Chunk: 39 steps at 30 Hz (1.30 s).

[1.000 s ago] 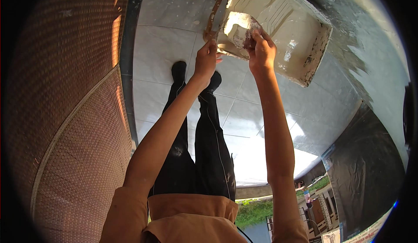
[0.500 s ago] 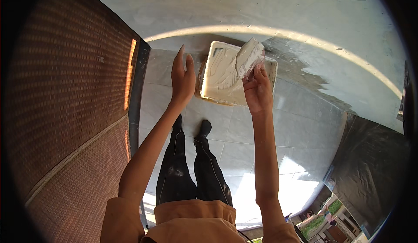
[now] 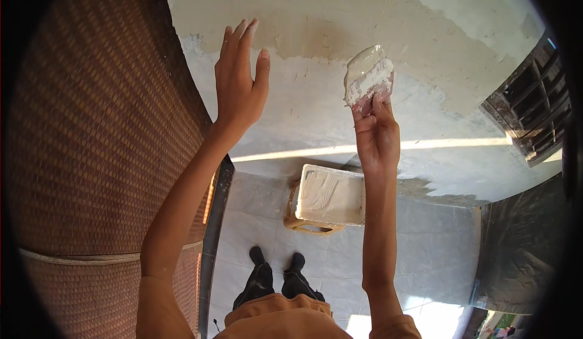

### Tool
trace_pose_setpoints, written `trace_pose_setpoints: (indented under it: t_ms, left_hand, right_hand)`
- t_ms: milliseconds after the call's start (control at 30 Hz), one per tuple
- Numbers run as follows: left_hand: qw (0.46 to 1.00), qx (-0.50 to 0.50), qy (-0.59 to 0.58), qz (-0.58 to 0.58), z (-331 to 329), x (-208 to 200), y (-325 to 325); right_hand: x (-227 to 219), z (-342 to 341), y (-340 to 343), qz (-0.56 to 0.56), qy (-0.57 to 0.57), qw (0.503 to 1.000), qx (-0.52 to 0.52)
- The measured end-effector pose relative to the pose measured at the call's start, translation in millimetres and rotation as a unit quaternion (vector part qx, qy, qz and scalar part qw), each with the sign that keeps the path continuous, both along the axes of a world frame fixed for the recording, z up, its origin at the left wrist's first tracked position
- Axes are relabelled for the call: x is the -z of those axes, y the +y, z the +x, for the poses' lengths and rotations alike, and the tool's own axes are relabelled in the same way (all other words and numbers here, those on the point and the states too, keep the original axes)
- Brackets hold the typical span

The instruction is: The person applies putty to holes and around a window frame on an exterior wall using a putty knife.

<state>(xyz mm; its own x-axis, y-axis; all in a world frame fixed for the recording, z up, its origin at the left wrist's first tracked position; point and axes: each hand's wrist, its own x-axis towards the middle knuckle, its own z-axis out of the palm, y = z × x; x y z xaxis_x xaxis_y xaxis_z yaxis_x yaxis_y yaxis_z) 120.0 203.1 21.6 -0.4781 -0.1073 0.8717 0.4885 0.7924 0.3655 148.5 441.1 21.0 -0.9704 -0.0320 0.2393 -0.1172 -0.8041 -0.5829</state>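
My right hand grips a flat putty scraper by its lower edge, fingers and thumb pinched on it. A thick layer of wet off-white putty covers its upper part. Raised on the left, my left hand is open, fingers stretched upward and thumb apart, holding nothing. Both hands are in front of a grey wall, whose upper part carries a beige coat with a ragged lower edge. Lower down stands a rectangular tub of the same putty, its surface marked with scrape strokes; my right forearm is beside its right end.
The tub rests on a low yellowish stool on the tiled floor near the wall's foot. A brown woven panel rises along the left. At the right are a dark slatted window and a black sheet.
The view has tilted up toward the wall. My right hand has carried the loaded scraper up away from the tub. My left hand has also risen, its fingers spread more.
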Motion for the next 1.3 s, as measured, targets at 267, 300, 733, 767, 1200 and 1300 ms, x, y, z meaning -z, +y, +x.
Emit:
trace_pose_setpoints:
  t_ms: [267, 300, 733, 767, 1200, 1300]
  left_hand:
    - [0.975, -0.074, 0.18, -0.108, 11, -126, -78]
    - [0.973, -0.078, 0.187, -0.109, 11, -134, -88]
    - [0.959, -0.143, 0.21, -0.121, -23, -179, -173]
    - [0.96, -0.138, 0.209, -0.121, -29, -182, -179]
    - [0.954, -0.139, 0.231, -0.129, -101, -200, -246]
    - [0.957, -0.134, 0.233, -0.107, -120, -203, -256]
  right_hand:
    - [-111, 4, -51, -0.044, 0.098, 0.994, -0.007]
    - [-122, 6, -59, -0.059, 0.112, 0.992, -0.012]
    - [-178, -44, -117, -0.061, 0.181, 0.981, 0.021]
    - [-179, -51, -120, -0.058, 0.197, 0.978, 0.028]
    - [-195, -121, -188, 0.01, 0.261, 0.965, 0.039]
    - [-199, -128, -199, 0.018, 0.254, 0.964, 0.069]
